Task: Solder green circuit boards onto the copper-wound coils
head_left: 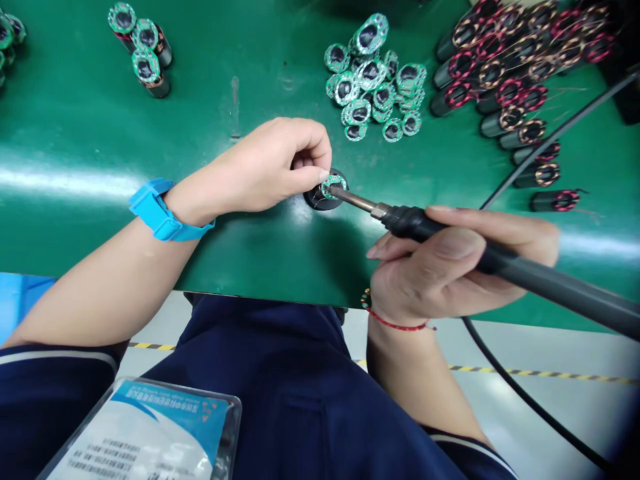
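Observation:
My right hand point(445, 267) grips a soldering iron point(413, 223) by its black handle. The iron's metal tip meets a small green ring-shaped circuit board point(327, 181), which sits in or on a black round base point(316, 199). From the other side my left hand point(280, 163), in a blue wrist strap point(163, 212), reaches to the board's edge. Its thumb and fingers are pinched together there; whatever lies between them is too small or hidden to make out.
Behind the hands stands a cluster of parts topped with green boards point(371, 75). Black cylinders with red and copper windings point(510, 83) crowd the right rear. Several board-topped parts point(146, 65) stand at back left. A dark cable point(555, 137) crosses the right side.

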Tool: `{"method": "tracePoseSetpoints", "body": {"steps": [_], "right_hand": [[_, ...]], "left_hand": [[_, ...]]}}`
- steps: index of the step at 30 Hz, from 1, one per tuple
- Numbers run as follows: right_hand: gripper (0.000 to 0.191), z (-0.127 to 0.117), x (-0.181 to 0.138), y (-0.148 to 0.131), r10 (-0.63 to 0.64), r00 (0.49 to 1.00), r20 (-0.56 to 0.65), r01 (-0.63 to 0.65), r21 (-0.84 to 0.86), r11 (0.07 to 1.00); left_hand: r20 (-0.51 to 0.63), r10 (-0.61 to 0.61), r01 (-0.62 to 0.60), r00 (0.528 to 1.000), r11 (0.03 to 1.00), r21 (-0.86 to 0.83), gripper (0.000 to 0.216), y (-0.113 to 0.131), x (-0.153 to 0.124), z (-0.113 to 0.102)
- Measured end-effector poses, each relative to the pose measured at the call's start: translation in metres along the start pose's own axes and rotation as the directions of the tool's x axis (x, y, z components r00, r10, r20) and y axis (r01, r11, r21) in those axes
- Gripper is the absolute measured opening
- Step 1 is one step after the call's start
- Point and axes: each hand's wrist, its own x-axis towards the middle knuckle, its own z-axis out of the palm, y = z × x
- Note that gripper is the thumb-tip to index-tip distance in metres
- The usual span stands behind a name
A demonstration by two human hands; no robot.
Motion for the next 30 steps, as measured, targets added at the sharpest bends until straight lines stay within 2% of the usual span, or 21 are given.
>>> {"method": "tracePoseSetpoints", "body": {"steps": [13,20,23,25,27,30], "right_hand": [[0.025,0.004,0.000,0.002,-0.053,0.998,-0.017,0.053,-0.033,0.998],[0.020,0.003,0.008,0.011,-0.240,0.967,-0.085,0.244,0.036,0.969],[0.030,0.003,0.006,0.009,-0.156,0.986,0.064,0.155,0.027,0.988],[0.037,0.003,0.004,0.006,-0.055,0.981,0.183,0.060,-0.021,0.998],[0.039,0.004,0.003,0.003,0.030,0.950,0.310,0.002,-0.100,0.995],[0.047,0.006,0.004,0.003,0.092,0.856,0.509,-0.004,-0.172,0.985]], "left_hand": [[-0.009,-0.035,0.035,0.999,0.999,-0.027,0.007,0.001,-0.001,0.001],[-0.001,-0.044,0.044,0.999,0.999,-0.012,0.007,0.001,-0.001,0.001],[0.002,-0.040,0.040,0.999,0.999,-0.011,0.006,0.000,-0.001,0.000],[0.006,-0.033,0.033,0.999,0.999,-0.011,0.005,-0.001,-0.001,0.001],[0.011,-0.026,0.026,1.000,1.000,-0.012,0.004,-0.002,0.000,0.001],[0.018,-0.017,0.017,1.000,1.000,-0.010,0.003,-0.002,0.001,0.000]]}}
